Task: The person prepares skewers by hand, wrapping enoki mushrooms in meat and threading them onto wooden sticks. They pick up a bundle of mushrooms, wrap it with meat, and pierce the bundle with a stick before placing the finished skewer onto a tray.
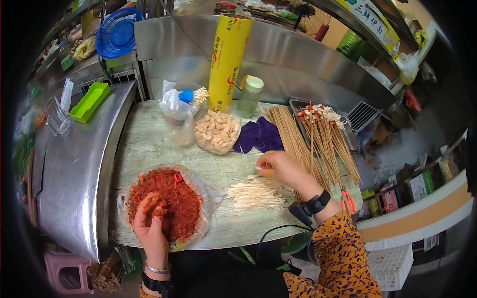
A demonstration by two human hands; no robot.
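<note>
My left hand is over a plastic-lined bowl of red chopped meat, its fingertips bent together and smeared red; what they pinch is too small to name. My right hand hovers above the pile of thin white strips, thumb and fingers pinched on a small pale piece, perhaps one strip. Behind the bowl stands a clear tub of pale cloves. A purple cloth lies beside the tub, and bare wooden skewers lie right of it.
A metal tray holds filled skewers at the right, with orange-handled scissors nearer me. A tall yellow roll box and a green-lidded bottle stand at the back. A metal counter borders the left.
</note>
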